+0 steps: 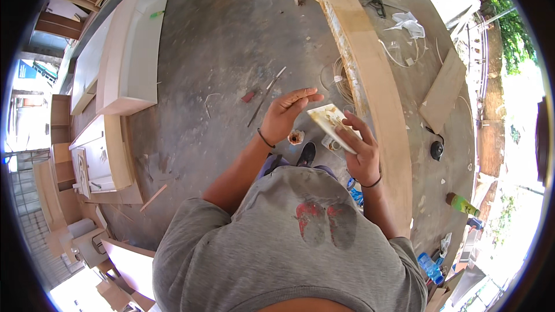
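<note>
My right hand [363, 153] grips a flat, pale rectangular piece [327, 114] smeared with yellowish-brown residue. Its fingers lie across the face of the piece, which tilts upward on the left. My left hand [284, 117] is just left of that piece, apart from it, fingers stretched out to the right and nothing visible in them. Below, by my dark shoe [307, 154], an open can [296, 137] with brown-stained insides stands on the floor. A second round container [331, 143] shows partly beneath the pale piece.
To my right runs a long wooden panel [378, 75] with a rough, whitish-smeared edge. A coil of cable [342, 75] lies against it. Beyond are a loose board [444, 92], a black tape measure [436, 150] and a green bottle [462, 204]. White cabinets [130, 52] stand left.
</note>
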`<action>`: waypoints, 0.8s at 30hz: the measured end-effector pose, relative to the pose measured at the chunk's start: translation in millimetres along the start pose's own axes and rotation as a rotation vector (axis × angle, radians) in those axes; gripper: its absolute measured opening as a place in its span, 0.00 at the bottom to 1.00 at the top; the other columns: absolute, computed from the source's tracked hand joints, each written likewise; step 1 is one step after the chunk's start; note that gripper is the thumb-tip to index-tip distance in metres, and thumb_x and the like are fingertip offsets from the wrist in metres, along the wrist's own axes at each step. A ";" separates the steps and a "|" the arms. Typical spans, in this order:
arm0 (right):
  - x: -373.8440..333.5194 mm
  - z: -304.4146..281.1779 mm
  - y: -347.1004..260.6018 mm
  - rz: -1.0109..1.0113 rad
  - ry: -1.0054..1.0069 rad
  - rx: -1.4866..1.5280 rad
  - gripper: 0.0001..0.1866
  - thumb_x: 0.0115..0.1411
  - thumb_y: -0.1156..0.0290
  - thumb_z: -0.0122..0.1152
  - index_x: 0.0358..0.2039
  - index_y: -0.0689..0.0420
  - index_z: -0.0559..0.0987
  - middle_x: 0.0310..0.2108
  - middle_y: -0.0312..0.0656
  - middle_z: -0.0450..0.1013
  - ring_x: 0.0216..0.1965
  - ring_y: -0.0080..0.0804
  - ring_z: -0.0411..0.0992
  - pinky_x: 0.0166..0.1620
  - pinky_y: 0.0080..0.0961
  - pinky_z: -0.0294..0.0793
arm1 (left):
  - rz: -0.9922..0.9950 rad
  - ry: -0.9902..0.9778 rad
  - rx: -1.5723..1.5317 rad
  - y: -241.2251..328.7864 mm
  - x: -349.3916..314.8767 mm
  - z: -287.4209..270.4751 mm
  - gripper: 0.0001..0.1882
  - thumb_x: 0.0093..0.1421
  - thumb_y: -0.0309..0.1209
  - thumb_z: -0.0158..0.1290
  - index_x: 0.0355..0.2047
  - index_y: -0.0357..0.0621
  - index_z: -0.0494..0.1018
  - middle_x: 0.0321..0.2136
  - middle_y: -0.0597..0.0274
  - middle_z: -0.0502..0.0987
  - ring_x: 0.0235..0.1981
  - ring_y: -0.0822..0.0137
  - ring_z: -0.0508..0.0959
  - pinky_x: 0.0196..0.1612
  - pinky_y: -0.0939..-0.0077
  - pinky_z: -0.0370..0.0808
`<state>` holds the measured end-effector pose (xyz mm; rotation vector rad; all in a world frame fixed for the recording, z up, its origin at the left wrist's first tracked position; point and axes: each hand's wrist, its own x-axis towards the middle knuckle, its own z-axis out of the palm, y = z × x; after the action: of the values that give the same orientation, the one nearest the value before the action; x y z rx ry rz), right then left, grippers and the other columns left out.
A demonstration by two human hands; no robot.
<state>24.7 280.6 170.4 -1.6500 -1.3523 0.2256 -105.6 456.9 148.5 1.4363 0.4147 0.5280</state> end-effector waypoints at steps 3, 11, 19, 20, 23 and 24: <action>-4.4 9.5 8.4 0.212 0.130 0.222 0.16 0.51 0.82 0.55 0.42 0.59 0.77 0.47 0.48 0.71 0.43 0.36 0.72 0.47 0.28 0.69 | -0.139 0.073 -0.067 -5.2 -11.6 -10.4 0.20 0.66 0.38 0.41 0.49 0.36 0.70 0.39 0.55 0.78 0.45 0.70 0.74 0.50 0.76 0.67; -68.8 61.0 77.8 0.965 0.387 0.628 0.14 0.57 0.76 0.55 0.44 0.67 0.73 0.43 0.45 0.71 0.43 0.29 0.70 0.46 0.23 0.68 | -0.635 0.398 0.245 -184.0 -85.1 -76.9 0.24 0.58 0.42 0.50 0.45 0.32 0.71 0.37 0.53 0.78 0.42 0.63 0.76 0.46 0.69 0.71; -220.8 148.9 135.7 1.488 0.053 0.477 0.23 0.57 0.75 0.52 0.53 0.62 0.64 0.52 0.48 0.64 0.52 0.37 0.66 0.51 0.32 0.70 | -0.925 0.196 0.690 -457.3 -162.5 -63.5 0.64 0.32 0.46 0.68 0.63 0.36 0.42 0.61 0.43 0.51 0.63 0.49 0.52 0.63 0.64 0.53; -226.9 154.0 139.7 1.551 0.043 0.544 0.24 0.57 0.75 0.52 0.55 0.62 0.62 0.52 0.47 0.64 0.53 0.37 0.65 0.52 0.33 0.69 | -0.951 0.218 0.674 -484.4 -159.3 -56.2 0.64 0.32 0.46 0.68 0.63 0.36 0.42 0.61 0.43 0.51 0.63 0.49 0.52 0.63 0.64 0.53; -257.1 180.2 159.7 1.601 0.276 0.570 0.27 0.57 0.76 0.50 0.57 0.63 0.59 0.53 0.49 0.63 0.52 0.39 0.66 0.53 0.36 0.69 | -0.913 0.077 0.739 -556.0 -135.9 -50.3 0.64 0.31 0.48 0.69 0.63 0.39 0.43 0.63 0.48 0.49 0.64 0.52 0.50 0.64 0.65 0.52; -257.5 189.0 164.1 1.609 0.367 0.603 0.27 0.57 0.76 0.49 0.58 0.63 0.58 0.53 0.50 0.63 0.52 0.41 0.66 0.53 0.37 0.69 | -0.887 0.049 0.748 -576.6 -129.5 -47.7 0.63 0.30 0.48 0.69 0.63 0.42 0.45 0.63 0.53 0.49 0.64 0.52 0.51 0.64 0.66 0.52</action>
<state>-85.8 179.4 -156.0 -1.7124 0.5406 1.0450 -185.3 390.1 -435.2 1.7372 1.2986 -0.3626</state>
